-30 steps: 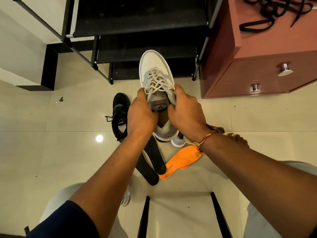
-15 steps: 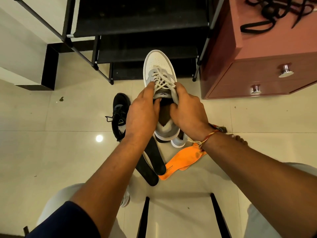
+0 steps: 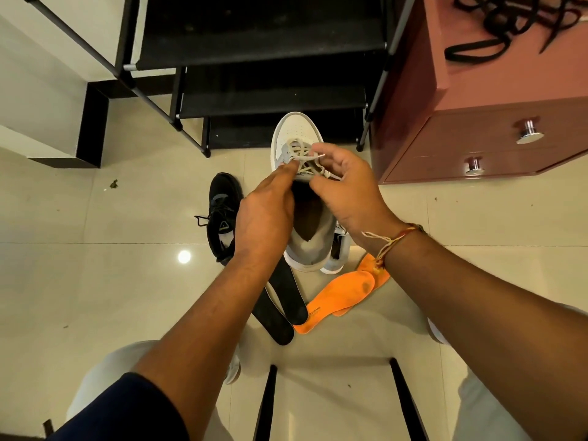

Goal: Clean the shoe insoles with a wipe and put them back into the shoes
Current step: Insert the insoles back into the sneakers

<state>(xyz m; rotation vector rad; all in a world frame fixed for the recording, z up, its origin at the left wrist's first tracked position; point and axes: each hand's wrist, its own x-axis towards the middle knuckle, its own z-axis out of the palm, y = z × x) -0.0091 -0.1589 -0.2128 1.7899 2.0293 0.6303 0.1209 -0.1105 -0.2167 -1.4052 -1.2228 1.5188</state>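
Grey-and-white leather, that's the sneaker (image 3: pixel 296 132) you've got in front of you, toe pointing at the shoe rack (image 3: pixel 254 43). There's only the head view to go on.

Your left hand (image 3: pixel 267 214) has its fingertips bunched together and nipping the laces (image 3: pixel 302 157) just above the tongue. Your right hand (image 3: pixel 346 186) pinches a lace end between thumb and forefinger, with the other fingers loosely curled.

**What could bite you**
- Neither hand has the body of the sneaker, so a firm tug on the laces could tip it or swing the heel down onto the insoles. I can't tell if the heel rests on anything.
- If you cinch the laces tight, I reckon the throat narrows and an insole will buckle going in.
- The black insoles (image 3: pixel 280 300) and orange insoles (image 3: pixel 337 297) lie overlapping on the tile floor (image 3: pixel 95 281), right under your forearms. The floor has specks of grit, so they could pick up dirt, or you could mix the pairs up.
- I can't spot a wipe anywhere in shot.

**Containers**
- The sneaker's opening looks dark brown inside, and I can't tell if there's an insole in it.
- The black shoe (image 3: pixel 222 211) sits on the floor just left of your left hand, with its inside mostly hidden.
- A second pale shoe (image 3: pixel 337 246) peeks out under the sneaker, contents not visible.
- The reddish cabinet (image 3: pixel 477 138) has both drawers closed, with a black cord (image 3: pixel 496 27) on top.
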